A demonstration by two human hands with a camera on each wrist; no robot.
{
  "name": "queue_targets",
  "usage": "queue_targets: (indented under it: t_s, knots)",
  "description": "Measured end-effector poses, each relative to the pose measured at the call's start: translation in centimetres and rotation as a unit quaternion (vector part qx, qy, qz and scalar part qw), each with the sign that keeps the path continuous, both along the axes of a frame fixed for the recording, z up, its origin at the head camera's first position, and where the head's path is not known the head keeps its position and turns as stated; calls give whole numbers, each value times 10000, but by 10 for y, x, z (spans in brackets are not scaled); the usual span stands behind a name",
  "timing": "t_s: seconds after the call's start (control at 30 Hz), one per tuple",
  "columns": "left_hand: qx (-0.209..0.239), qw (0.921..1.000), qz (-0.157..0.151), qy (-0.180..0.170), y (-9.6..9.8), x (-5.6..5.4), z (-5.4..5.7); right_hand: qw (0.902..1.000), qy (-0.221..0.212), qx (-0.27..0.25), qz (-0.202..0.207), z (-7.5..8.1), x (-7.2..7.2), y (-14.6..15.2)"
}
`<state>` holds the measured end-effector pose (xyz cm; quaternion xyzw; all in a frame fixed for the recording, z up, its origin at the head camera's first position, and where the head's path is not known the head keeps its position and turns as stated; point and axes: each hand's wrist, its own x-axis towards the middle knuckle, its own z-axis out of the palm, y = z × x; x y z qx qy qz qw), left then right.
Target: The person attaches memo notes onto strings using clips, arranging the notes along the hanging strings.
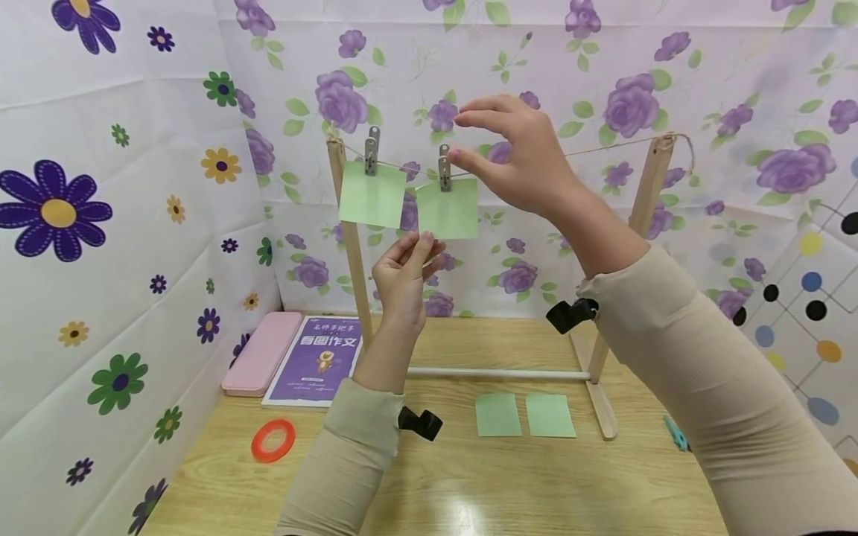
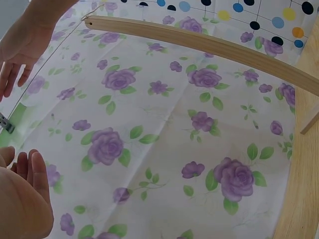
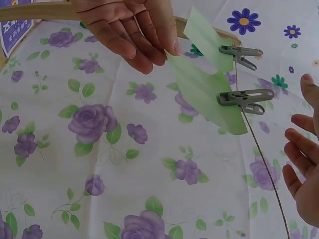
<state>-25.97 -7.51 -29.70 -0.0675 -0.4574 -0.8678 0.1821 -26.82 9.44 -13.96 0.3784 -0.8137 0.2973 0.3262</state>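
Two light green paper notes hang from a string (image 3: 261, 157) by grey metal clips. In the head view the left note (image 1: 372, 195) hangs under its clip (image 1: 372, 152), and the right note (image 1: 447, 212) under a second clip (image 1: 445, 170). My left hand (image 1: 405, 279) pinches the bottom edge of the right note between thumb and fingers. Beside that clip my right hand (image 1: 519, 152) is raised, fingers spread and holding nothing. A gap shows between the right hand's fingers and the clip (image 3: 244, 97) in the right wrist view.
A wooden frame (image 1: 649, 193) carries the string, with a white bar (image 1: 496, 373) low across it. Two more green notes (image 1: 498, 415) (image 1: 550, 415) lie on the table. An orange-red ring (image 1: 273, 441), a purple book (image 1: 315, 361) and a pink case (image 1: 263, 353) lie left.
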Motion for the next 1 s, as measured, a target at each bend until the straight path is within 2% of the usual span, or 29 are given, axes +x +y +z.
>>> queue_targets:
  t_s: [0.13, 0.23, 0.37, 0.5, 0.6, 0.67, 1.0]
  knots:
    - [-8, 10000, -68, 23, 1, -1, -1, 9986, 386, -350, 85, -6, 5, 6]
    - [42, 9999, -85, 47, 2, -3, -2, 9934, 962, -588, 208, -12, 6, 13]
    - [142, 9999, -62, 72, 3, -5, -2, 9774, 1802, -1004, 458, -22, 5, 21]
    - [193, 9998, -9, 80, 5, -6, -3, 9576, 2215, -1699, 709, -34, 5, 26]
    - [205, 9998, 25, 56, 5, -8, -3, 9474, 2284, -2099, 789, -45, 7, 27]
    - [208, 9998, 33, 43, 5, -9, -4, 9449, 2253, -2251, 762, -52, 9, 28]
    - [294, 9995, 106, -65, 5, -14, -3, 9478, 2011, -2416, 540, -77, 16, 44]
